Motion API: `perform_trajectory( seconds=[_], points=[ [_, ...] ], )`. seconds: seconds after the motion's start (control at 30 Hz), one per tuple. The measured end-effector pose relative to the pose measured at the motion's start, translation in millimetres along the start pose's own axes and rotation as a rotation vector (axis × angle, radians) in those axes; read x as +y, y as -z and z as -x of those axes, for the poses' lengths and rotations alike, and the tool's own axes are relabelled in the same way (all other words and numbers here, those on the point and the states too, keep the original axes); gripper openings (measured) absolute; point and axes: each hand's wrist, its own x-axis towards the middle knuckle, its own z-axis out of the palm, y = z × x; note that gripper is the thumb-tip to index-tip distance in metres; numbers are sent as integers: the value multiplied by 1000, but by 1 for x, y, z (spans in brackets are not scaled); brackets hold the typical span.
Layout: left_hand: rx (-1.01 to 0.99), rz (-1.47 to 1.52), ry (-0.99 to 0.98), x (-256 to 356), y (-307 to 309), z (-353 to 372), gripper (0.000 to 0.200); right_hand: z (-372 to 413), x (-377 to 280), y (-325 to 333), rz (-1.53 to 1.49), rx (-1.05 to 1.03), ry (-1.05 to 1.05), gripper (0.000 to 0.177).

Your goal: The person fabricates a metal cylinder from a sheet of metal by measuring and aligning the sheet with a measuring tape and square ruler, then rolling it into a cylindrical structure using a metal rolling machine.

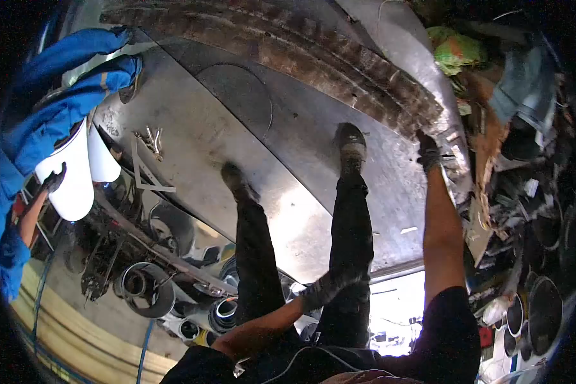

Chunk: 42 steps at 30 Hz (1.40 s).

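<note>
A long, curved, rusty metal beam [281, 54] lies across the grey metal sheet in front of me. My right hand [429, 152], in a dark glove, is at the beam's right end with its fingers bent against the edge; part of the grip is hidden. Also gloved, my left hand [326, 289] lies over my right thigh with its fingers extended, and nothing shows in it. Both of my shoes stand on the metal sheet [192, 121], which has a straight seam running diagonally.
At left, a person in blue clothing [51, 125] has a gloved hand [56, 179] on a white rounded object [73, 179]. An angled metal frame [148, 176] lies near small metal pieces [152, 142]. Pipe sections [148, 291] are below left; piled scrap [525, 185] lines the right.
</note>
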Motion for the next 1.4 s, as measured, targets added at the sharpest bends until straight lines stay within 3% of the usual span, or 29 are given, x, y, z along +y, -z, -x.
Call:
perform_trajectory(
  seconds=[0.07, 0.13, 0.17, 0.23, 0.27, 0.3, 0.37, 0.4, 0.47, 0.53, 0.57, 0.63, 0.7, 0.73, 0.8, 0.87, 0.93, 0.97, 1.07, 1.17, 1.27, 1.4],
  points=[
    [-39, 157, 114, -19, -15, -1, 36, -37, 11, 12, 133, 33, 135, 78],
    [-63, 96, 96, -14, -8, -4, 36, -75, 19, 15, 355, -10, 316, 71],
    [-57, -110, -15, -5, -7, 0, 36, -85, 17, 18, 488, -21, 423, 68],
    [-102, 100, 209, -24, -9, -13, 42, -95, 17, 25, 730, -47, 615, 61],
    [-49, -34, 47, -62, -8, -18, 40, -95, 16, 25, 832, -66, 694, 58],
    [-25, -45, 35, -51, -7, -23, 40, -87, 15, 27, 907, -82, 776, 56],
    [-256, 144, 81, -13, -7, -34, 43, -88, 17, 27, 1022, -32, 864, 54],
    [-265, 151, 53, -15, -3, -41, 43, -82, 23, 31, 1095, -4, 922, 53],
    [-194, 123, -57, -33, 31, -70, 46, -57, 44, 39, 1359, 153, 1133, 52],
    [-101, 157, -212, -46, 91, -126, 51, -14, 75, 57, 1682, 490, 1351, 51],
    [-38, 202, -309, -37, 121, -159, 53, 23, 82, 69, 1450, 268, 1254, 51],
    [251, 338, -316, 80, 155, -180, 52, 101, 96, 95, 907, -71, 1021, 51],
    [599, 354, -324, 184, 161, -184, 47, 205, 94, 119, 1013, -26, 992, 49],
    [544, 440, -441, 187, 202, -199, 62, 242, 104, 139, 199, -310, 702, 53],
    [295, 788, -745, 233, 193, -186, 55, 228, 190, 183, 224, -328, 937, 50],
    [360, 815, -736, 251, 192, -173, 51, 273, 172, 238, 312, -62, 637, 49],
    [395, 858, -706, 240, 177, -172, 48, 300, 164, 283, 359, 81, 555, 49],
    [372, 774, -807, 222, 163, -169, 47, 310, 158, 299, 375, 137, 545, 49],
    [90, 1033, -835, 177, 109, -172, 44, 336, 133, 341, 419, 278, 565, 49],
    [-31, 1024, -910, 134, 48, -117, 34, 353, 92, 368, 468, 387, 631, 49],
    [14, 790, -926, 112, 10, -53, 43, 378, 30, 389, 494, 492, 722, 49],
    [-73, 1003, -874, 97, -28, 16, 42, 429, -60, 423, 502, 595, 888, 49]
  ],
)
